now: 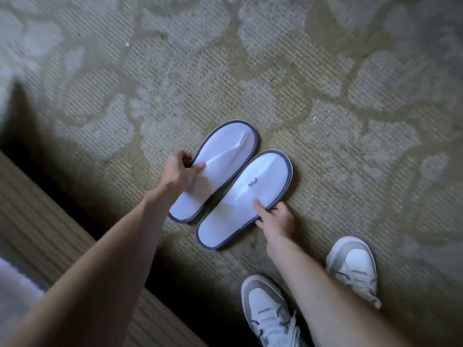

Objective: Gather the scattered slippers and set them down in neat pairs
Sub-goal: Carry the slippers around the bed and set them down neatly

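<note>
1. Two white slippers with dark grey piping lie side by side on the patterned carpet (pixel 288 78), toes pointing away from me and tilted to the right.
2. The left slipper (pixel 218 169) sits a little further from me than the right slipper (pixel 250 199); their inner edges touch or nearly touch along most of their length.
3. My left hand (pixel 179 171) is closed in a pinch on the outer edge of the left slipper, near the opening of its upper: the thumb lies on top of the white fabric and the fingers curl round the piped rim.
4. The fabric of that upper is creased into a ridge running from my thumb toward the toe.
5. My right hand (pixel 275 219) grips the outer edge of the right slipper at about its middle: the thumb presses on the white upper and the other fingers wrap under the rim beside the carpet.
6. The right slipper carries a small grey mark on its upper, too small to make out.
7. Both slippers appear to rest flat on the carpet; I cannot tell whether either outer edge is lifted slightly.
8. My feet, in white and grey sneakers (pixel 350 269), stand on the carpet near me, to the right of the slippers and apart from them.
9. At the lower left a striped brown fabric edge (pixel 45 221) runs diagonally, with a dark shadow between it and the slippers.
</note>
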